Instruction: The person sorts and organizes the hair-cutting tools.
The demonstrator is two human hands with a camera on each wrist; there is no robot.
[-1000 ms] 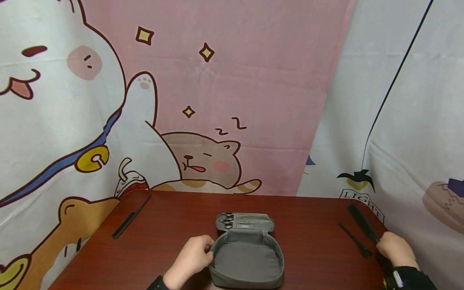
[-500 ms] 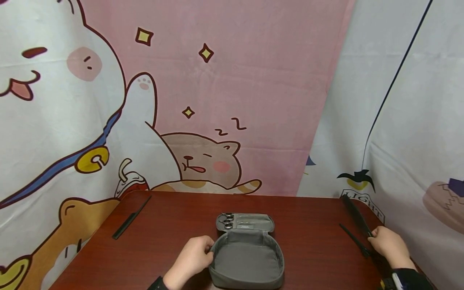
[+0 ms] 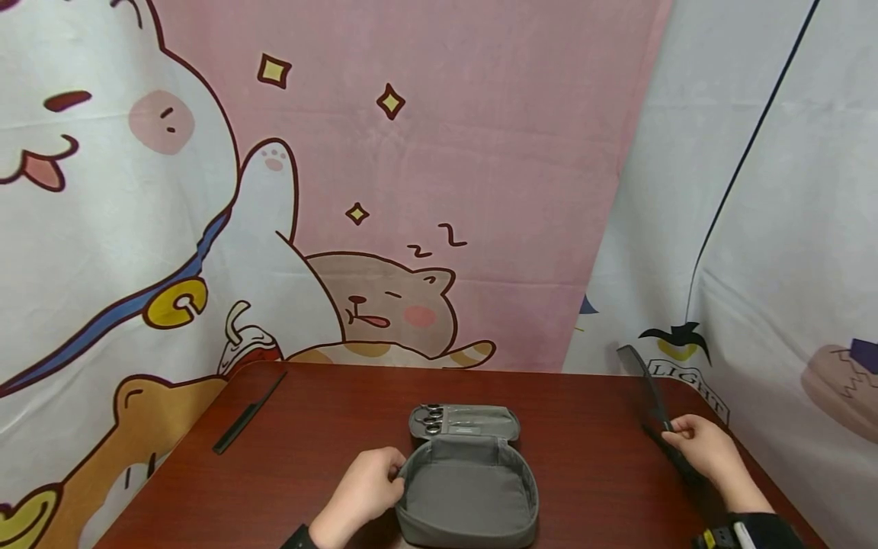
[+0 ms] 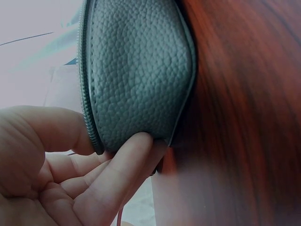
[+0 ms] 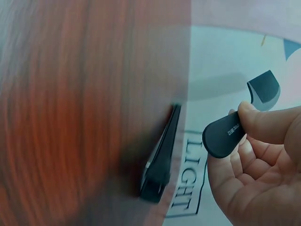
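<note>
A grey zip case (image 3: 469, 496) lies open on the wooden table, its pebbled side filling the left wrist view. My left hand (image 3: 370, 480) pinches the left wall of that case between thumb and fingers. At the far right, my right hand (image 3: 706, 454) grips a long flat black tool (image 5: 223, 136) shaped like a handled comb. The tool has a rounded, lettered handle end and a broad curved far end; no teeth can be made out. It is raised and tilted above a slim black clip-like piece (image 5: 162, 160), which lies on the table near the edge.
Metal scissors-like handles (image 3: 432, 418) show in a lid pocket of the case. A thin black comb-like item (image 3: 247, 415) lies at the table's left. A printed cloth (image 3: 514, 191) hangs behind the table (image 3: 583, 457) and along its right side.
My right hand has moved left and away from the right edge, lifting and tilting the black tool over the clip-like piece. The left hand and case have stayed in place.
</note>
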